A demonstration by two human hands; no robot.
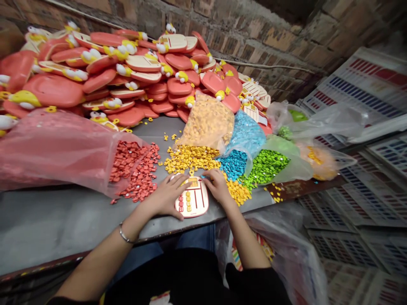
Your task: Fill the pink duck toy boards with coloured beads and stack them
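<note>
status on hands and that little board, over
Left hand and right hand both on the red-rimmed plastic board. Yellow pieces sit in its slots. Loose yellow beads beside it, red beads to the left.

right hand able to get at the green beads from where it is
Probably yes. The right hand sits close to the green beads, with only a low spread of loose yellow beads between them, so nothing tall seems to block the way.
</note>
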